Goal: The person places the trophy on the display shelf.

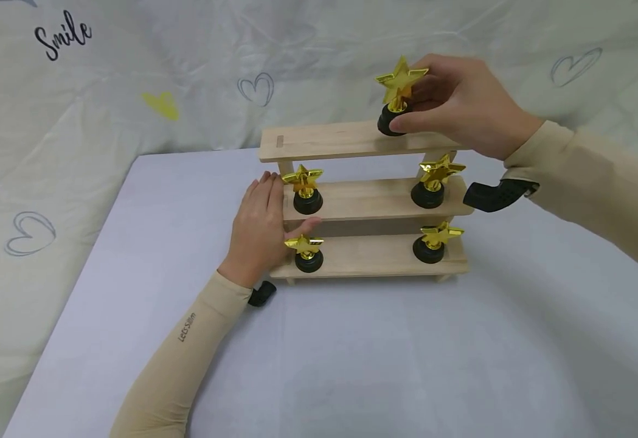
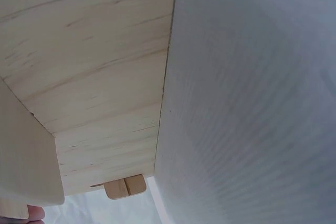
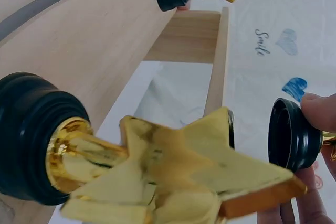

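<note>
My right hand (image 1: 461, 106) pinches a gold star trophy (image 1: 401, 82) by its black base, upright at the top tier of a wooden three-tier stand (image 1: 335, 141). In the right wrist view, the hollow underside of that base (image 3: 294, 135) shows beside the thumb. My left hand (image 1: 261, 225) lies against the stand's left side, fingers straight and thumb reaching over between the lower tiers. The middle tier bears a left trophy (image 1: 306, 190) and a right trophy (image 1: 430, 182). On the bottom tier stand another left trophy (image 1: 308, 254) and right trophy (image 1: 432, 242).
A white table (image 1: 340, 359) carries the stand near its back edge. Behind hangs a pale cloth (image 1: 187, 61) printed with hearts and the word Smile. Black wrist devices (image 1: 496, 194) stick out below both sleeves, the left one close to the stand's lower left corner.
</note>
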{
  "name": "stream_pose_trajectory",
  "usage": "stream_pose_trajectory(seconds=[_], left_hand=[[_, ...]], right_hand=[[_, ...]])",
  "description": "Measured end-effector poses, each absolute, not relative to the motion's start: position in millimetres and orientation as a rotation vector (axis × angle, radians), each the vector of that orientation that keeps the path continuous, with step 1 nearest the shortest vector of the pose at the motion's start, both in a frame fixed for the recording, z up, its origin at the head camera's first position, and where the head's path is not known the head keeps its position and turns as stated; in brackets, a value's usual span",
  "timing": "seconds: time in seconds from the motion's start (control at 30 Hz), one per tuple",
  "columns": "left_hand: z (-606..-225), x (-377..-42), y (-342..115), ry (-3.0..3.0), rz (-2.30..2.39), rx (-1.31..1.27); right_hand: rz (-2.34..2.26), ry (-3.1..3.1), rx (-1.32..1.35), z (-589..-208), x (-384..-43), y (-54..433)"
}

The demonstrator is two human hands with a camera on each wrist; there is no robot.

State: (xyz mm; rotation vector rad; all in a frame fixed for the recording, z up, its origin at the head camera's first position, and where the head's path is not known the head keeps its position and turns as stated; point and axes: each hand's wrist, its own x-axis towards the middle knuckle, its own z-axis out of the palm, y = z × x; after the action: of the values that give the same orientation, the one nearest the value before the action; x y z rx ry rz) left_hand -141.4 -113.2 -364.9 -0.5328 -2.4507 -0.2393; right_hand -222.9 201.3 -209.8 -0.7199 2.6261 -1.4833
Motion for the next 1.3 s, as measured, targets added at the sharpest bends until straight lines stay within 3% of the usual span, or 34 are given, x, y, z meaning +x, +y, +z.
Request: stream_pose_trajectory(seconds=[1.3], left_hand=[[-363.5, -135.1, -110.1, -2.474, -0.259, -0.529]], right_hand=[[-1.213, 2.584, -0.784, -225.8, -241.8, 171.8]])
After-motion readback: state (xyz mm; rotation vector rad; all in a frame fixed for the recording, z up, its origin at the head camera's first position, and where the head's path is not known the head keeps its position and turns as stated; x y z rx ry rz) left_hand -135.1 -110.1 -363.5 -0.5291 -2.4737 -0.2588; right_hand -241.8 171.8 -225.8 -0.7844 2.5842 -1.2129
